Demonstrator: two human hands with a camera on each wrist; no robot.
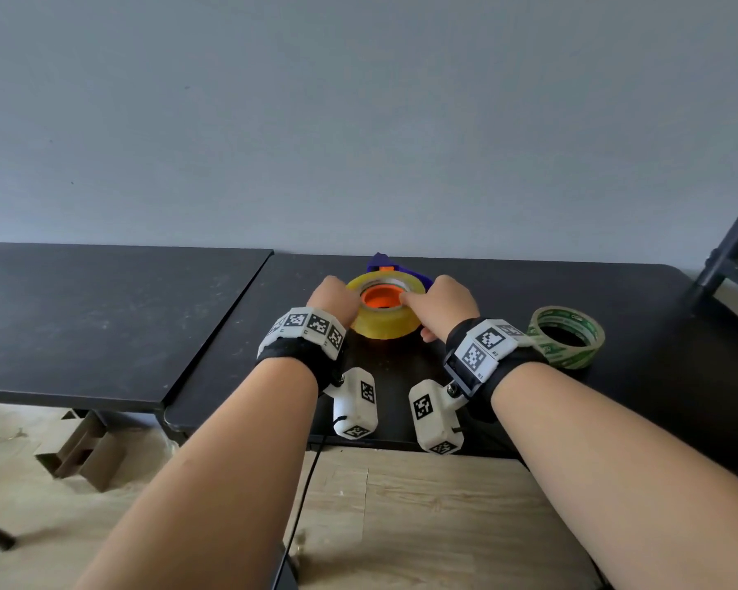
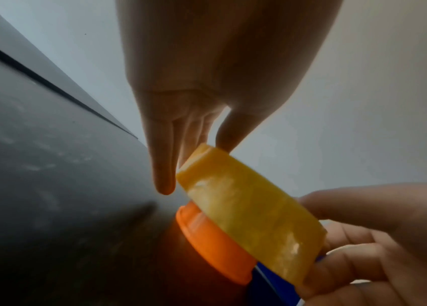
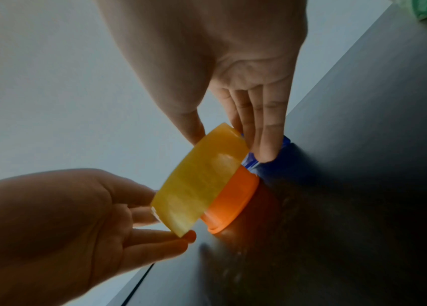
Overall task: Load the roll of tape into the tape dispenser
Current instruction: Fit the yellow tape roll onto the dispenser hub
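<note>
Green-printed tape roll beside right hand, both hands' fingers pinching yellow roll

soft dim daylight; wrist views blurred, shadowed, warped at edges.

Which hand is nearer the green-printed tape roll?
Right. The right hand is on the yellow roll, beside the green-printed tape roll; the left hand holds the yellow roll's far side.

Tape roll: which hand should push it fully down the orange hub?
Likely the right hand: its thumb lies atop the yellow tape roll beside the orange hub; the left hand only grips its side.
</note>
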